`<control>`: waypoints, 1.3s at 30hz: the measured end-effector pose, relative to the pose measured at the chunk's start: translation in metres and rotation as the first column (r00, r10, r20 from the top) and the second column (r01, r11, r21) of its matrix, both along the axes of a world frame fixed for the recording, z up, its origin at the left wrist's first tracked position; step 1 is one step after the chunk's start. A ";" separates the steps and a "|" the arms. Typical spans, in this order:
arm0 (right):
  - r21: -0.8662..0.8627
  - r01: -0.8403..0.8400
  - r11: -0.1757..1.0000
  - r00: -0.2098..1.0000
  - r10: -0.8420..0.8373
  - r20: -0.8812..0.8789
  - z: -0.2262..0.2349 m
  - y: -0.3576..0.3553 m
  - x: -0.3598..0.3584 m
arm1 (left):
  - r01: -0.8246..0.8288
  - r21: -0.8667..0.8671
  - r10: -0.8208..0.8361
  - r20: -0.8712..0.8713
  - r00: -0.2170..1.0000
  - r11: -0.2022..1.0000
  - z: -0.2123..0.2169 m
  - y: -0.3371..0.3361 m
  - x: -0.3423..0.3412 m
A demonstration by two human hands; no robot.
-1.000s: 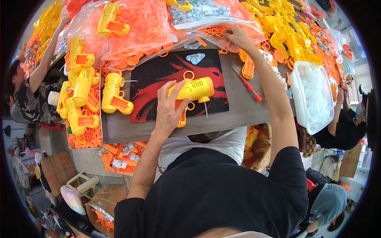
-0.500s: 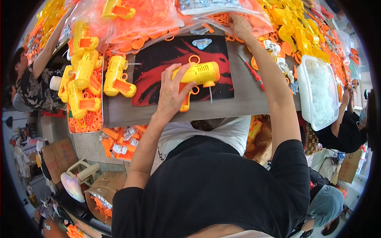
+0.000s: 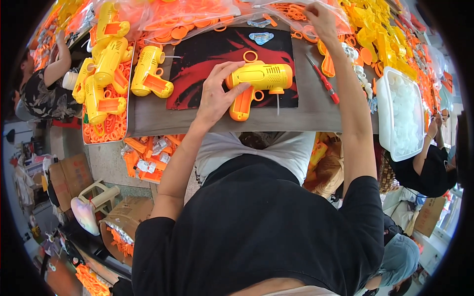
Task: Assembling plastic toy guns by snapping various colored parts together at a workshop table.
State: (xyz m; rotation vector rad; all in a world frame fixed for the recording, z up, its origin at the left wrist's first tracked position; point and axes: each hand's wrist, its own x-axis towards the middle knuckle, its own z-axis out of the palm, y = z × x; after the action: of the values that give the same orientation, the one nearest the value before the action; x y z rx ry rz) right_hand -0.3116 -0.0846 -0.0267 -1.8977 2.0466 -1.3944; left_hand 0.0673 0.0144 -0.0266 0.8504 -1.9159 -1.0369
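My left hand is closed around the rear of a yellow toy gun, thumb on the near side and fingers over the top. The gun lies on a black and red mat, its barrel end to the right. An orange ring stands up at its top, and its handle shows an orange panel. A thin pale tube hangs below the front. My right hand is at the clear bag of small orange parts, with fingers bent together. Whatever they hold cannot be made out.
Several yellow toy guns pile on a tray of orange rings at left; another gun lies beside the mat. A red screwdriver and a white tub of clear parts are at right. Other people work on both sides.
The view has shifted a little. My right hand has moved slightly to the right over the bag's edge. My left hand keeps hold of the toy gun, whose handle now shows more.
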 end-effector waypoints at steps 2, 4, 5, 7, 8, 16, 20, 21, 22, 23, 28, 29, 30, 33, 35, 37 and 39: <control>0.073 -0.022 0.997 1.000 0.023 -0.010 0.015 0.027 0.011 | -0.001 0.055 0.002 -0.020 1.000 0.998 -0.004 -0.002 0.002; 0.161 -0.120 0.980 0.988 0.102 0.118 0.022 0.050 0.029 | 0.024 0.066 -0.020 -0.063 0.998 0.998 -0.004 -0.003 0.004; 0.165 -0.129 0.978 0.987 0.109 0.122 0.024 0.062 0.044 | 0.015 0.071 -0.011 -0.059 0.998 0.997 -0.005 -0.004 0.003; 0.035 -0.455 0.890 0.810 0.397 0.432 0.047 0.090 0.107 | 0.002 0.070 0.003 -0.068 0.998 0.998 -0.007 -0.003 0.002; 0.114 -0.500 0.859 0.802 0.409 0.435 0.049 0.101 0.125 | 0.003 0.070 0.002 -0.083 0.997 0.998 -0.008 -0.003 -0.002; 0.356 -0.486 0.798 0.859 0.362 0.363 0.043 0.125 0.170 | 0.045 0.114 -0.034 -0.100 0.994 0.993 -0.010 -0.001 -0.006; 0.370 -0.460 0.808 0.877 0.349 0.329 0.048 0.129 0.175 | 0.063 0.356 -0.015 -0.134 0.991 0.932 0.005 0.002 -0.007; 0.377 -0.432 0.819 0.896 0.342 0.282 0.051 0.131 0.177 | 0.065 0.354 -0.017 -0.137 0.990 0.933 0.003 0.001 -0.007; 0.383 -0.402 0.831 0.913 0.334 0.234 0.053 0.133 0.179 | 0.051 0.353 -0.003 -0.134 0.991 0.934 -0.002 0.000 -0.007; 0.382 -0.399 0.834 0.915 0.332 0.229 0.050 0.133 0.182 | 0.036 0.352 0.011 -0.131 0.991 0.935 -0.005 -0.001 -0.008; 0.232 -0.311 0.922 0.949 0.313 0.029 0.035 0.135 0.181 | 0.040 0.407 0.035 -0.177 0.984 0.913 -0.008 -0.004 -0.005; 0.152 -0.367 0.918 0.929 0.354 0.111 0.030 0.126 0.170 | 0.057 0.411 0.025 -0.192 0.981 0.910 -0.007 -0.006 -0.003; 0.164 -0.293 0.942 0.955 0.282 0.089 0.028 0.112 0.157 | 0.061 0.399 0.033 -0.226 0.973 0.915 -0.007 -0.004 -0.002; 0.313 -0.126 0.941 0.984 0.078 0.161 0.013 0.064 0.116 | 0.030 0.361 0.028 -0.154 0.988 0.932 0.001 -0.005 0.011; 0.239 -0.070 0.968 0.993 0.090 -0.074 -0.005 0.039 0.110 | 0.031 0.366 0.030 -0.158 0.987 0.930 -0.001 -0.007 0.023; 0.016 -0.006 1.000 0.922 0.012 -0.387 -0.025 0.029 0.115 | -0.012 0.363 0.068 -0.141 0.988 0.932 -0.002 -0.007 0.033; 0.030 0.025 0.999 0.921 -0.011 -0.389 -0.031 0.027 0.118 | -0.031 0.357 0.086 -0.139 0.987 0.934 -0.002 -0.006 0.041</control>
State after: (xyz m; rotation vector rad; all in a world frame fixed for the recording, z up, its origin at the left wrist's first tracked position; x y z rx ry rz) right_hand -0.1934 -0.0575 -0.0581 -2.2998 2.2308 -1.0377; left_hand 0.1086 0.0087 -0.0290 0.9892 -1.5896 -1.3948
